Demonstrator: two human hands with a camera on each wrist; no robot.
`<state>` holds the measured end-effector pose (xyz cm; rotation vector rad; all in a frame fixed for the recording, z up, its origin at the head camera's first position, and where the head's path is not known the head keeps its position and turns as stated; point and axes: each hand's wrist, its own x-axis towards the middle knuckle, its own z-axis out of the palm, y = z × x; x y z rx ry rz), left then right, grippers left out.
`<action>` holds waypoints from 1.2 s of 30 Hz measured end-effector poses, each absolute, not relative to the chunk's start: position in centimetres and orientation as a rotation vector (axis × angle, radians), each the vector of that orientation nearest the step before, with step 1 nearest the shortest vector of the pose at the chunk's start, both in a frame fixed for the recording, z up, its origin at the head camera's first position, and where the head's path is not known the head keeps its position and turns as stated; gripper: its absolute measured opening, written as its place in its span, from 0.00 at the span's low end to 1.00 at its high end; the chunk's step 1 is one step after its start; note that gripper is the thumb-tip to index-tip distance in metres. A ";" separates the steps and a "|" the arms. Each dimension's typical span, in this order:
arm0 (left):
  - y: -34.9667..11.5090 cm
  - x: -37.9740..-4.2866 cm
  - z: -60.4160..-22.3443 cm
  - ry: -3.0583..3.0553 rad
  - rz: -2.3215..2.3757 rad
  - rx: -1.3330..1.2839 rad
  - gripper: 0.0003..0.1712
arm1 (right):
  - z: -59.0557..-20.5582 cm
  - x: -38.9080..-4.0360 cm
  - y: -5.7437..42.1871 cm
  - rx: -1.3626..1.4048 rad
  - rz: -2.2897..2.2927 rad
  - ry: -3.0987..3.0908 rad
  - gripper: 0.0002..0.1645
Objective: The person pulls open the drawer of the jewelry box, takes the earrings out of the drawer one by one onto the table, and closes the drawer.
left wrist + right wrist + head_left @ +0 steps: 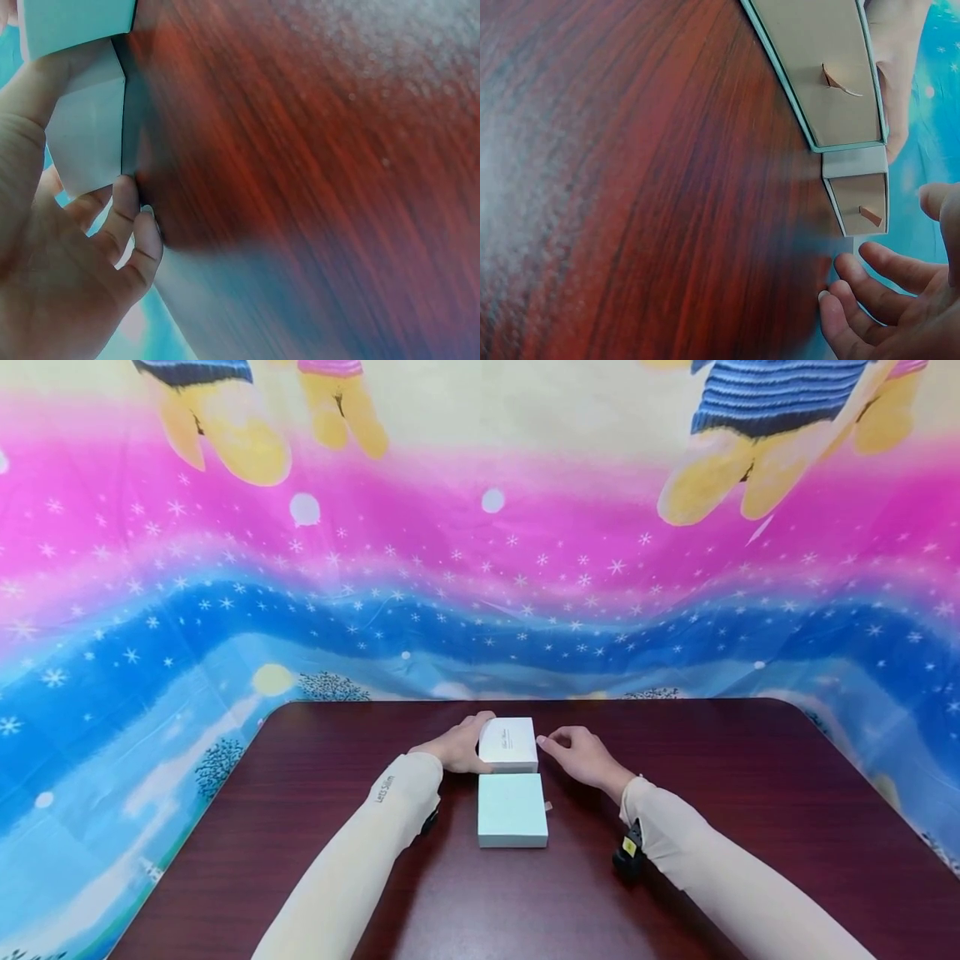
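A small white box (507, 742) with dark lettering on top lies on the table, directly behind a pale mint-green box (512, 814). My left hand (456, 747) holds the white box from its left side, thumb along the near end and fingers at the far end, as the left wrist view also shows. To the right of that box is my right hand (585, 758), fingers loosely bent, holding nothing. In the right wrist view, a ribbon tab (869, 217) sticks out of the white box's side and another ribbon tab (838, 81) out of the mint-green box's side.
Both boxes lie on a dark reddish wooden table (315, 877), near its far edge. A colourful printed cloth (480, 552) hangs behind the table and down past its sides. Each wrist wears a black device, plainest at the right cuff (628, 852).
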<state>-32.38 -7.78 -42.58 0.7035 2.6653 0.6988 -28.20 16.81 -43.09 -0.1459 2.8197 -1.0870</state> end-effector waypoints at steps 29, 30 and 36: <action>-8.0 -32.4 -42.7 2.632 0.718 0.679 0.55 | -43.0 -29.1 17.4 0.015 -1.445 2.516 0.31; -8.0 -32.4 -42.8 2.633 0.714 0.676 0.55 | -43.1 -29.1 17.4 0.023 -1.457 2.500 0.31; -8.2 -32.4 -42.8 2.637 0.713 0.681 0.55 | -43.4 -29.4 17.1 0.045 -1.497 2.447 0.33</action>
